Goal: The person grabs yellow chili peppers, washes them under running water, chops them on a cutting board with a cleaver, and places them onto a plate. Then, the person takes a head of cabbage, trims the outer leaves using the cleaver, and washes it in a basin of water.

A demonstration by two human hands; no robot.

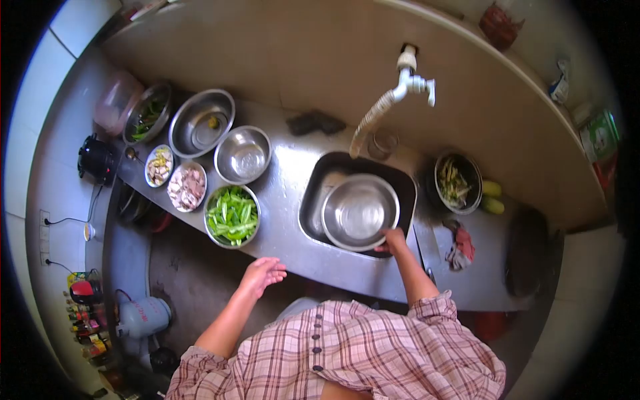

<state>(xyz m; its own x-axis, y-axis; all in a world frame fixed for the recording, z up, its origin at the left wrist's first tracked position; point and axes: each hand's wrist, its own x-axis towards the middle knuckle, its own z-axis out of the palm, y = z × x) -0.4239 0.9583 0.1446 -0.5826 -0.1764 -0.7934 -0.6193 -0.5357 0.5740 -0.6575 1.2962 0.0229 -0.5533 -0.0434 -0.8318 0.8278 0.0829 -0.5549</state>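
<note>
- I see the right hand (393,241) closed on the rim of the steel basin (361,215) at about 5 o'clock, fingers clamped over the edge.
- I have that basin within the outline of the sink (408,183); I cannot tell whether it touches the bottom.
- My view puts the left hand (265,275) at the basin's 8 o'clock, open, fingers extended, just off the near edge of the table (287,217).
- Nearest the left hand, at its 11 o'clock, I see sliced green peppers (233,215) in a bowl.
- From the basin, I find the hose (373,118) at 12 o'clock and a knife (427,247) near 4.
</note>
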